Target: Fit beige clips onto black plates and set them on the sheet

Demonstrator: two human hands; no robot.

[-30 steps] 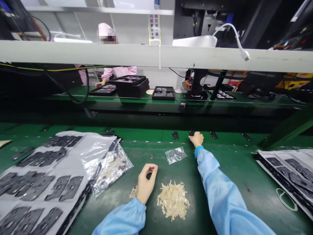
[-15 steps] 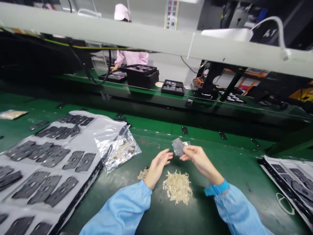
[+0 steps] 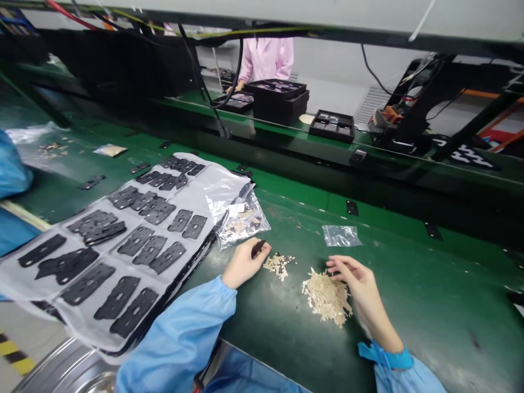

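Observation:
My left hand (image 3: 243,263) rests on the green table, fingers pinched on a small dark flat part (image 3: 258,248). Just right of it lies a small cluster of pale plastic bits (image 3: 277,264). My right hand (image 3: 360,284) lies fingers-down at the far edge of a larger pile of pale plastic bits (image 3: 327,295), fingertips touching it. Whether it holds any bits is hidden. A small clear bag (image 3: 340,235) lies flat beyond the pile.
A grey sheet (image 3: 123,240) with several black flat parts covers the left. A clear bag of bits (image 3: 241,220) lies at its right edge. Small black parts dot the conveyor strip (image 3: 352,207). Across it, a person in pink (image 3: 266,57) works beside stacked black trays (image 3: 280,98).
My right hand passed the dark part to my left hand, then dropped to the large pile. The left hand now pinches the part near the small cluster. My view swung left and down.

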